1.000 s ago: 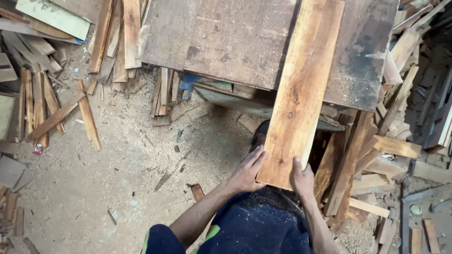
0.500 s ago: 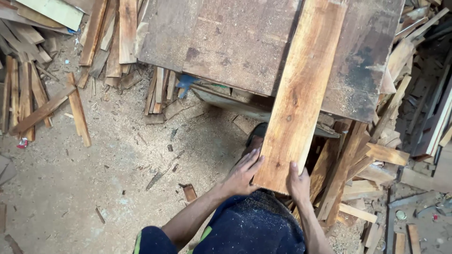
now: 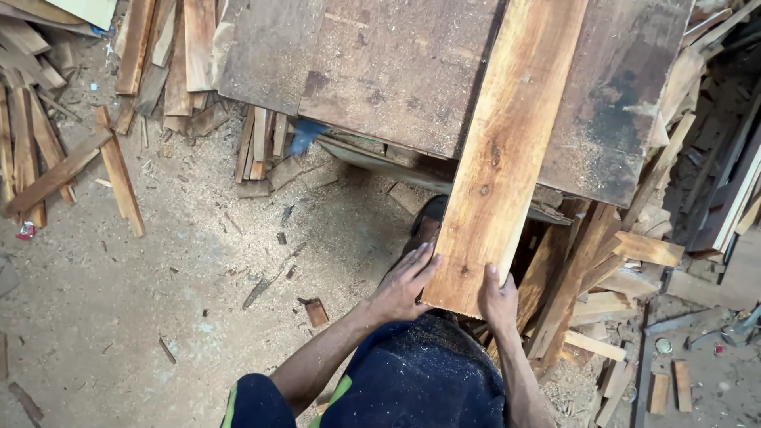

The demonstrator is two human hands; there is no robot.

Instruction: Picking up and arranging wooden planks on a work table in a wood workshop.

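A long, reddish-brown wooden plank (image 3: 507, 150) lies lengthwise across a dark, dusty worktable (image 3: 380, 71) and sticks out over its near edge toward me. My left hand (image 3: 404, 284) grips the plank's near left corner, fingers spread along its edge. My right hand (image 3: 497, 299) holds the near end from below on the right, fingertips curled over the end. Both forearms reach up from my dark blue clothing at the bottom of the view.
Sawdust covers the floor (image 3: 158, 301). Loose wood strips (image 3: 71, 158) lie at the left and stacked offcuts (image 3: 182, 55) lean by the table. A heap of scrap boards (image 3: 610, 269) crowds the right side under the table edge. Small wood chips dot the ground.
The plank and both hands have kept their grip while the view shifted slightly; the plank's far end sits a little further over the tabletop.
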